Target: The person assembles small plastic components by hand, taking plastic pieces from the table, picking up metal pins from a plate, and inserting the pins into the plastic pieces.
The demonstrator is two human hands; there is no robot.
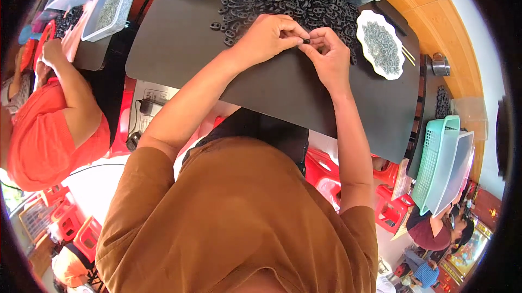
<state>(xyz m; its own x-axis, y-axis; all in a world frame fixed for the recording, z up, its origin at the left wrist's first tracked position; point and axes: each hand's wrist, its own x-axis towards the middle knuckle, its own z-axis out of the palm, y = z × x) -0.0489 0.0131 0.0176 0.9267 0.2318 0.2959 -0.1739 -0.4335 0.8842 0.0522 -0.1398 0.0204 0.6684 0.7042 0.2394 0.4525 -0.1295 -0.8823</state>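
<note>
Above the dark table [272, 89], my two hands meet in front of a heap of small black two-holed plastic pieces [296, 2]. Thumb and fingers of my left hand [266, 36] pinch one small black piece [306, 41]. My right hand [333, 59] closes on the same piece from the other side, and fingertips cover most of it. Right of the heap stands a white scalloped dish [361, 32] filled with small silvery metal pins, apart from both hands.
Two thin sticks [408, 56] lie beside the dish. Further right are a metal mug [441, 65] and a green basket [426, 165]. At the far left, a clear tub [126, 2] holds metal bits, and a person in red [57, 130] sits. Red stools [391, 208] stand below.
</note>
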